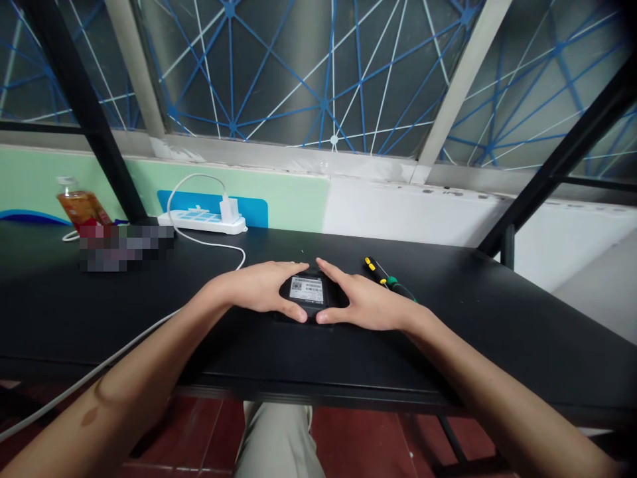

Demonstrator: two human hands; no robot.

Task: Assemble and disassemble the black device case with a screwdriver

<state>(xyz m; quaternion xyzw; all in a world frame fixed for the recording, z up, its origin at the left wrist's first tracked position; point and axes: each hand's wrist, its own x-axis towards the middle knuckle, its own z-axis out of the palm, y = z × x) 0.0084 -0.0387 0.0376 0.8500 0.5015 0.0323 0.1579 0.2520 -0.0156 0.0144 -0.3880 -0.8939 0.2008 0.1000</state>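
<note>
A small black box-shaped device (307,290) lies on the black table, with a white printed label and a square code on its top face. My left hand (266,287) is wrapped round its left side, thumb at the near edge and fingers at the far edge. From the right, my right hand (361,300) grips the device in the same way. Both palms hide the device's sides. Just beyond my right hand lie a yellow-and-black screwdriver (374,270) and a green-and-black screwdriver (399,288), partly hidden by that hand.
A white power strip (204,222) with a plugged-in charger (229,210) stands against the wall. Its white cable (219,244) runs behind my left arm and off the table's front. A bottle of orange drink (83,206) stands at the back left beside a blurred patch. Black frame posts rise at both sides.
</note>
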